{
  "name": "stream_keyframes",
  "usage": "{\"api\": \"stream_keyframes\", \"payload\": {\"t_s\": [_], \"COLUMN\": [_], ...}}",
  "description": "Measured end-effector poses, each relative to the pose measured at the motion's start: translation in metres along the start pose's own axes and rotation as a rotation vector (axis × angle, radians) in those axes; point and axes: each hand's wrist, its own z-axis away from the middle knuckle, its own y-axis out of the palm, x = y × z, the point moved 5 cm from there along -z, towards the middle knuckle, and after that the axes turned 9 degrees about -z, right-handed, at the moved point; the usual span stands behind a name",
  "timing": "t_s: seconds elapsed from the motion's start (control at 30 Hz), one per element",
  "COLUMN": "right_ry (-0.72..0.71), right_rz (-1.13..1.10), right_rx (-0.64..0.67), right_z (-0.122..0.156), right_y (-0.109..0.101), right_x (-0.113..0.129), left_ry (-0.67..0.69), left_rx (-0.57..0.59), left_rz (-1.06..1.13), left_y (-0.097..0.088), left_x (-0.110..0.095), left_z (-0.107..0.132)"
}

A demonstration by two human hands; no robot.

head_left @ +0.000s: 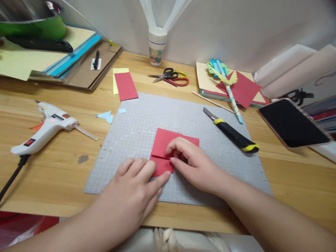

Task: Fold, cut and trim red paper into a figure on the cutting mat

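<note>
A sheet of red paper [165, 141] with a slit or folded edge across it lies on the grey cutting mat [136, 122]. My left hand [139, 182] presses on its lower left part, index finger stretched along the near edge and the other fingers bent on the paper and mat. Over the right side of the sheet, my right hand [193, 161] has thumb and forefinger pinched at the edge of the slit. Its palm hides part of the paper. A utility knife [231, 134] with its blade out lies on the mat to the right of my right hand.
A glue gun [49, 127] with a lit red light rests at left. Scissors [170, 76], a paper cup [156, 49] and red paper pieces [126, 86] are at the back. A paper flower [223, 75], wooden stick [210, 100] and tablet-like device [292, 122] lie right.
</note>
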Motion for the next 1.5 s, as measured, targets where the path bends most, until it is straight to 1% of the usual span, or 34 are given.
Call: {"api": "stream_keyframes", "payload": {"t_s": [0.17, 0.47, 0.6, 0.73, 0.83, 0.93, 1.0, 1.03, 1.07, 1.1, 1.17, 1.23, 1.27, 1.37, 1.5], "right_ry": [-0.043, -0.086, -0.081, -0.069, -0.032, 0.004, -0.013, -0.033, -0.015, 0.026, 0.056, 0.014, -0.018, -0.074, -0.014], "right_rz": [-0.037, -0.035, -0.05, -0.06, -0.145, -0.349, -0.386, -0.329, -0.241, -0.148, 0.059, 0.233, 0.304, 0.437, 0.485], "right_rx": [-0.016, -0.031, -0.038, -0.044, -0.058, -0.094, -0.173, -0.234, -0.267, -0.255, -0.155, -0.074, -0.057, -0.063, -0.092], "right_z": [-0.001, 0.0, 0.001, 0.001, 0.001, 0.004, 0.008, 0.011, 0.013, 0.015, 0.017, 0.02, 0.022, 0.026, 0.031], "right_y": [-0.002, -0.001, -0.002, 0.0, 0.0, -0.011, -0.029, -0.04, -0.05, -0.057, -0.065, -0.066, -0.065, -0.06, -0.049], "right_x": [0.0, -0.002, -0.002, -0.003, -0.003, 0.002, 0.006, 0.009, 0.009, 0.007, 0.003, 0.0, -0.002, -0.006, -0.011], "left_ry": [0.021, 0.104, 0.145, 0.209, 0.241, 0.21, 0.174, 0.153, 0.131, 0.106, 0.045, -0.001, -0.016, -0.055, -0.082], "left_rx": [0.044, 0.05, 0.063, 0.041, 0.041, 0.075, 0.118, 0.139, 0.161, 0.174, 0.184, 0.167, 0.148, 0.074, 0.057], "left_rz": [-0.041, -0.181, -0.216, -0.258, -0.285, -0.261, -0.191, -0.144, -0.094, -0.045, 0.035, 0.094, 0.113, 0.115, 0.073], "left_y": [0.005, 0.008, 0.01, 0.013, 0.012, 0.009, 0.007, 0.006, 0.006, 0.006, 0.006, 0.006, 0.006, 0.005, 0.005], "left_x": [0.003, -0.003, -0.008, -0.013, -0.015, -0.015, -0.013, -0.013, -0.011, -0.01, -0.006, -0.002, -0.001, 0.001, 0.001], "left_z": [0.002, 0.005, 0.005, 0.006, 0.005, 0.003, 0.0, -0.002, -0.004, -0.005, -0.009, -0.013, -0.016, -0.024, -0.03]}}
